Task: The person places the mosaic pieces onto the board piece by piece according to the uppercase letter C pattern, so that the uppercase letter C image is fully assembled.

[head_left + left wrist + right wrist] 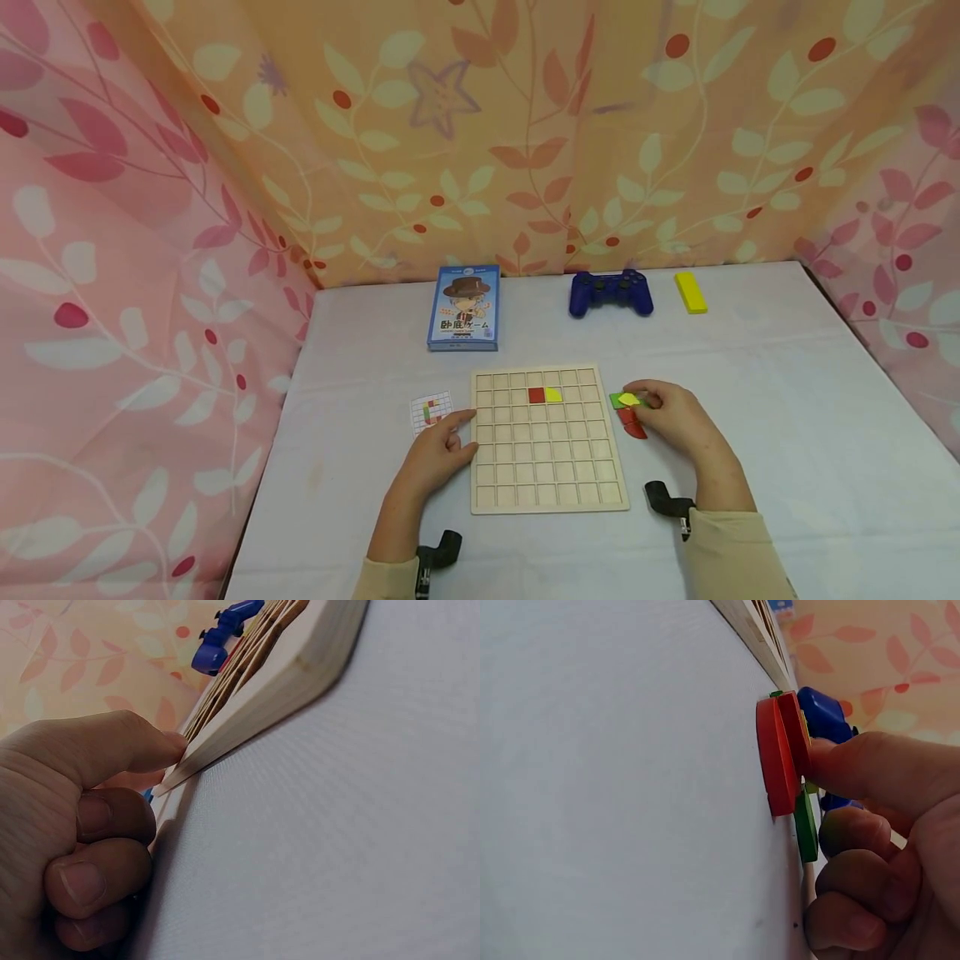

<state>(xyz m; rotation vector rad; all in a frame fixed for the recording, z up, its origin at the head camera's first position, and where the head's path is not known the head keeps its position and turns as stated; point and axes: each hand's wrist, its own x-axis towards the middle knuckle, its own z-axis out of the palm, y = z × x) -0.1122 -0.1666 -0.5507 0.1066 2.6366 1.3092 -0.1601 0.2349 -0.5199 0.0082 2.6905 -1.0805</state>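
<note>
Left hand [432, 457]: thumb and forefinger spread apart, their tips touching the left edge of the board; remaining fingers curled in toward the palm, as the left wrist view shows.

Right hand [681, 425]: at the right of the board, thumb and forefinger pinching a yellow piece [628, 399], thumb on its near side, forefinger on its far side; other fingers curled. Whether the piece is lifted cannot be told.

Loose pieces, beside the board's right edge: green pieces [615, 402] beneath and around the yellow one; red pieces [634, 428] with a curved outline, just nearer than the thumb tip.

Wooden grid board [550, 497]: one, flat, between the hands. Set in neighbouring cells of a far row: a red square tile [536, 396], left; a yellow tile [553, 395] with a curved edge, right.

Pattern card [420, 406]: gridded, coloured cells, left of the board, its near part hidden by the left hand.

Far side, left to right: blue card-game box [463, 308], dark blue game controller [611, 292], yellow block [691, 292].

Ground: white tablecloth [345, 400].
</note>
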